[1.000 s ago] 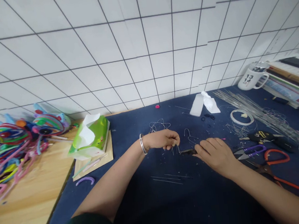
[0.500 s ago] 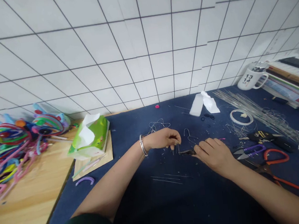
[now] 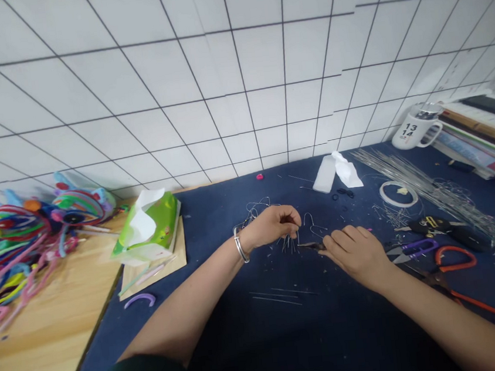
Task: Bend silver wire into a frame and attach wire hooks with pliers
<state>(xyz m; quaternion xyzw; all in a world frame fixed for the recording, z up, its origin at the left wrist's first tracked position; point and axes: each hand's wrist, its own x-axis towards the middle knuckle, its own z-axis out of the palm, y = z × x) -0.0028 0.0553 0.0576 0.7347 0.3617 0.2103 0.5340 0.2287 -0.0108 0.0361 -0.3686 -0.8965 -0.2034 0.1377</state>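
My left hand (image 3: 273, 225), a silver bangle at its wrist, pinches a small bundle of thin metal wires (image 3: 288, 244) whose ends fan out below the fingers. In my right hand (image 3: 356, 255) is a pair of pliers (image 3: 310, 245), the jaws pointing left at the wire ends. Whether the jaws grip a wire is too small to tell. A bent wire hook (image 3: 308, 220) lies on the dark blue mat just beyond the pliers. Behind my left hand sits a tangle of curled wire (image 3: 258, 206). Several straight wires (image 3: 277, 298) rest on the mat nearer to me.
On the right lie purple-handled snips (image 3: 416, 248), orange-handled shears (image 3: 455, 258), a white wire coil (image 3: 399, 194) and a long wire bundle (image 3: 424, 184). A mug (image 3: 412, 131) stands behind. To the left are a tissue pack (image 3: 149, 222) and colourful pipe cleaners (image 3: 21, 268).
My left hand has turned slightly, and more wire ends now show spread below its fingers. The pliers have shifted a little upward with my right hand.
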